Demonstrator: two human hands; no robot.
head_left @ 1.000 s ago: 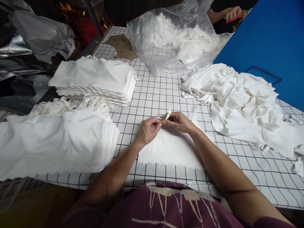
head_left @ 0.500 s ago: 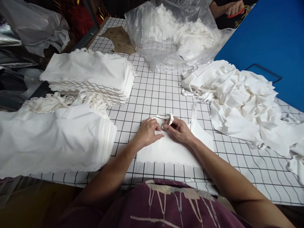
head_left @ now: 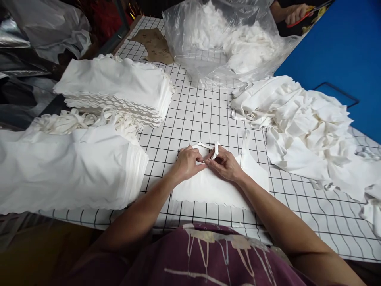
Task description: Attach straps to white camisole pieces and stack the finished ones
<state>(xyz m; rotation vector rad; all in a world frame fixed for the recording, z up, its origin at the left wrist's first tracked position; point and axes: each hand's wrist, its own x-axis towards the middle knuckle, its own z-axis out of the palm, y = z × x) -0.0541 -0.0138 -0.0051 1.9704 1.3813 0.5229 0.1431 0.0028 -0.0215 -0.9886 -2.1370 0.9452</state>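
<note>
A flat white cloth piece (head_left: pixel 208 188) with a scalloped near edge lies on the grid-patterned table (head_left: pixel 202 115) in front of me. My left hand (head_left: pixel 187 162) and my right hand (head_left: pixel 225 163) meet at its far edge. Both pinch a narrow white strap (head_left: pixel 214 150) that loops up between the fingertips. A second strap (head_left: pixel 244 140) of the same piece runs away to the right.
Two stacks of folded white pieces stand at left (head_left: pixel 116 89) (head_left: pixel 65 171), with loose straps (head_left: pixel 89 119) between them. A heap of crumpled white cloth (head_left: pixel 306 127) is at right, a plastic bag of scraps (head_left: pixel 226 43) at the back. Another person's hand (head_left: pixel 293 14) holds a red tool far right.
My hands came down from slightly above the cloth and now rest on its far edge, still working the strap. The view shifted a little.
</note>
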